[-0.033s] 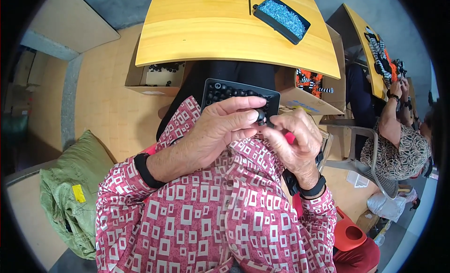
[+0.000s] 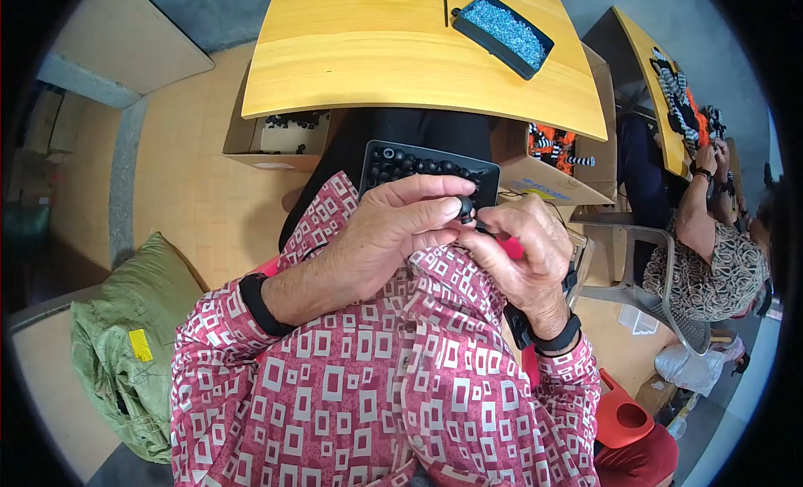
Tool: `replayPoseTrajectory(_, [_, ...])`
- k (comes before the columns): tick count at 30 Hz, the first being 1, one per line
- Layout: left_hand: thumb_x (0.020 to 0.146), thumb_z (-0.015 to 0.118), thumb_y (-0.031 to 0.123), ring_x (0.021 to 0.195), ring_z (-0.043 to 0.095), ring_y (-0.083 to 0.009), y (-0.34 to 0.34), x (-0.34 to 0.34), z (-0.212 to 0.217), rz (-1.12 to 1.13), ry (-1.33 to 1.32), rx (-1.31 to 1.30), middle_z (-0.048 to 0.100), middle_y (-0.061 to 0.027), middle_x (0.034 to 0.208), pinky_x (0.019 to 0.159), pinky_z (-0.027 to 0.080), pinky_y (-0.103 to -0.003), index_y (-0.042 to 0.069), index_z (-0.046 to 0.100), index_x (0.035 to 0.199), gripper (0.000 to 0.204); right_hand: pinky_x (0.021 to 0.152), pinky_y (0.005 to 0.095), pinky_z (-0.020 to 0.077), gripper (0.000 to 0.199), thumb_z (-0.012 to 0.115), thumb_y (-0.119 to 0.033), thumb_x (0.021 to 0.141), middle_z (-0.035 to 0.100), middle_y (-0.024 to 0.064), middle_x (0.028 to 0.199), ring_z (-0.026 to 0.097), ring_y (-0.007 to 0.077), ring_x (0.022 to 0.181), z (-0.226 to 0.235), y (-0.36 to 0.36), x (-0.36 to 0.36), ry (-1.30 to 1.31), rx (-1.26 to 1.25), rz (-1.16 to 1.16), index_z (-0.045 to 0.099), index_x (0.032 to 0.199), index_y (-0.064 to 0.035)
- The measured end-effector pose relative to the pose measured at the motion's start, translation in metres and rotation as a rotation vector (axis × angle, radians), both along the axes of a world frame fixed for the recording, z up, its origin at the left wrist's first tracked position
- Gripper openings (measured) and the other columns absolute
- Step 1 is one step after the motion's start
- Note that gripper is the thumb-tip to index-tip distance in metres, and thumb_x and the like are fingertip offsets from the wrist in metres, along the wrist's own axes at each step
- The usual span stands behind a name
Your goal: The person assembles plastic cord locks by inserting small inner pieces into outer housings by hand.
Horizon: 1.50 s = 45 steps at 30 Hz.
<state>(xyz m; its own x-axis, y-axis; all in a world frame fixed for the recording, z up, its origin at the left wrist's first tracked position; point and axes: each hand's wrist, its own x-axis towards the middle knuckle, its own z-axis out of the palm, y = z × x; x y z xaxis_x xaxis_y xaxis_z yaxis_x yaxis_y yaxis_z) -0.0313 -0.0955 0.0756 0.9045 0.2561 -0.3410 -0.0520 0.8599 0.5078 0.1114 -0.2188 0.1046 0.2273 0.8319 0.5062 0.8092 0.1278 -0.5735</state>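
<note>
Your left hand (image 2: 397, 219) grips a small black rounded part (image 2: 465, 206) between thumb and fingertips, above the near edge of a dark tray (image 2: 432, 149). Your right hand (image 2: 535, 246) meets it from the other side, thumb and forefinger drawn together at the part's lower edge; whether they clasp anything, you cannot tell, since the fingertips cover the spot. The tray, across your lap, contains many similar black pieces (image 2: 430, 166). Beyond it stands the yellow counter (image 2: 401, 77), bearing a second, tilted tray (image 2: 525, 72) of fine blue bits (image 2: 503, 31). Beneath, to your right, a cardboard box (image 2: 585, 191) contains striped and orange items (image 2: 552, 144); a co-worker (image 2: 707, 269) sits farther right.
</note>
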Motion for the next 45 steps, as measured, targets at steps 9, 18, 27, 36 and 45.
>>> replayPoseTrajectory(9, [0.089,0.063,0.007,0.09,0.061,-0.009,0.0,-0.005,-0.006,0.008,0.019,0.335,0.064,-0.0048,0.099,0.081,0.053,-0.022,0.002,0.061,0.109,0.02,0.055,0.0296,0.047,0.017,0.077,-0.007,0.073,0.062,0.0065,0.074,0.059,0.0187,0.062,0.0,-0.003,-0.003,-0.013,-0.072,0.007,0.064,0.083,-0.0017])
replayPoseTrajectory(18, [0.088,0.064,0.003,0.087,0.062,-0.0092,0.002,-0.005,-0.005,-0.012,0.056,0.619,0.066,-0.0044,0.092,0.079,0.052,-0.022,0.001,0.064,0.103,0.015,0.054,0.0295,0.0464,0.015,0.075,-0.008,0.076,0.061,0.0081,0.072,0.059,0.018,0.062,-0.002,-0.004,-0.005,0.245,-0.18,-0.011,0.063,0.084,-0.0007])
replayPoseTrajectory(27, [0.088,0.064,0.003,0.082,0.063,-0.0085,0.002,-0.003,0.002,-0.048,0.024,0.605,0.067,-0.0064,0.09,0.075,0.052,-0.021,-0.002,0.064,0.103,0.016,0.059,0.033,0.0477,0.014,0.073,-0.006,0.076,0.061,0.0104,0.072,0.06,0.0239,0.065,0.001,-0.006,0.001,0.086,-0.152,0.083,0.062,0.079,0.0004])
replayPoseTrajectory(36, [0.088,0.065,0.006,0.08,0.063,-0.0087,0.006,-0.01,-0.001,-0.158,0.072,0.512,0.067,-0.0054,0.088,0.074,0.052,-0.021,-0.001,0.065,0.101,0.015,0.058,0.0318,0.0469,0.017,0.076,-0.013,0.074,0.062,0.0074,0.072,0.06,0.0218,0.065,0.005,-0.006,0.006,0.064,-0.235,0.199,0.065,0.08,-0.0019])
replayPoseTrajectory(45, [0.089,0.064,0.006,0.08,0.062,-0.0077,0.014,-0.005,-0.007,-0.383,-0.001,0.504,0.064,-0.0036,0.086,0.071,0.052,-0.021,0.002,0.054,0.101,0.017,0.061,0.0336,0.046,0.031,0.078,-0.02,0.071,0.059,0.0068,0.076,0.057,0.0223,0.068,-0.005,-0.008,0.012,0.32,-0.272,0.388,0.064,0.093,-0.0034])
